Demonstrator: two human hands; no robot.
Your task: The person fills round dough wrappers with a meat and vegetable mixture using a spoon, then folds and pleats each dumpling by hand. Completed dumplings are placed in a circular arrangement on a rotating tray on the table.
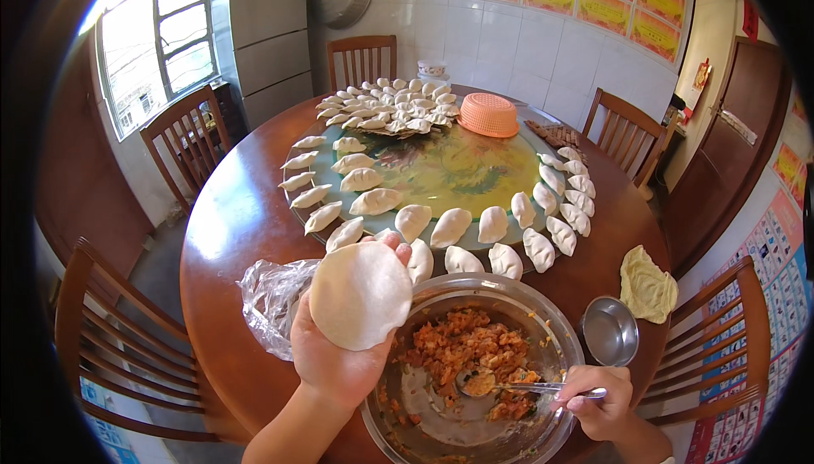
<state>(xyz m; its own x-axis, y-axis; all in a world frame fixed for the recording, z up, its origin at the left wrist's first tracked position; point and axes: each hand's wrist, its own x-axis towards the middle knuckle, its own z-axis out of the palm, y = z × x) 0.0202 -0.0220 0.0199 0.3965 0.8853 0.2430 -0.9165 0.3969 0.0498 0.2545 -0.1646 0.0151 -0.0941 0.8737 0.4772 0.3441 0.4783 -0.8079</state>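
Observation:
A round dumpling wrapper (pixel 362 295) lies flat across the palm and fingers of my left hand (pixel 340 362), which is raised beside a large metal bowl (pixel 566 330). Orange minced filling (pixel 470 343) covers part of the bowl's bottom. My right hand (pixel 594 397) pinches the handle of a metal spoon (pixel 528 388) at the bowl's right rim. The spoon's head rests in the filling and carries some of it. Folded dumplings (pixel 451 227) stand in curved rows on the glass turntable (pixel 439 191) beyond the bowl.
Left of my hand lies a crumpled clear plastic bag (pixel 273 311). A small metal bowl (pixel 609 330) and a yellow cloth (pixel 648 286) sit at right. Farther back are a tray heaped with dumplings (pixel 394 105) and an upturned orange basket (pixel 488 114). Wooden chairs (pixel 712 343) surround the round table (pixel 222 260).

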